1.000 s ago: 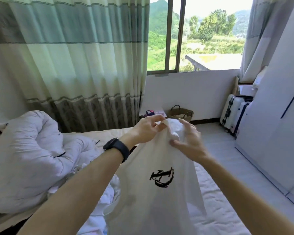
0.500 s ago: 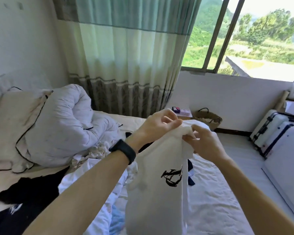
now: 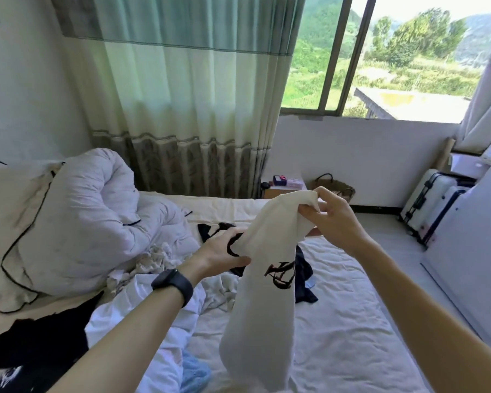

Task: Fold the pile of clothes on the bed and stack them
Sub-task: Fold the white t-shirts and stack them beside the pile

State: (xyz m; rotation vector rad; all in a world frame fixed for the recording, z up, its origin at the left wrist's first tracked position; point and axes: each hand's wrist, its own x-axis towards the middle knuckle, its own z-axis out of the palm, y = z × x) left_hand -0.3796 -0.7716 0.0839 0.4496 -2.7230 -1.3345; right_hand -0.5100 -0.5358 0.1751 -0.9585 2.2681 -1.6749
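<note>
1. Garment in hand: white T-shirt [image 3: 261,321] with a black print, held up in the air over the bed [image 3: 346,344]. It hangs bunched in a long narrow drape and is not spread out.
2. Right hand [image 3: 335,219]: grip pinched on the shirt's top edge, at its highest point.
3. Left hand [image 3: 216,253]: lower and to the left, thumb and fingers closed on the shirt's side edge. A dark curved band shows at that grip; whether it belongs to the shirt cannot be told.
4. Step in hand, as judged: sorting out which way the shirt hangs before a first fold. No fold is made yet.
5. Next move, as judged: a grip on each matching corner, then the cloth shaken open and laid flat on the bare sheet at right.
6. Pile still to do: white garment [image 3: 142,313], black garment [image 3: 40,338] and dark navy piece [image 3: 304,276], all lying loose on the bed. No folded stack is in view.
7. Surroundings: crumpled duvet [image 3: 97,222] at left, suitcase [image 3: 434,205] by the wall.
</note>
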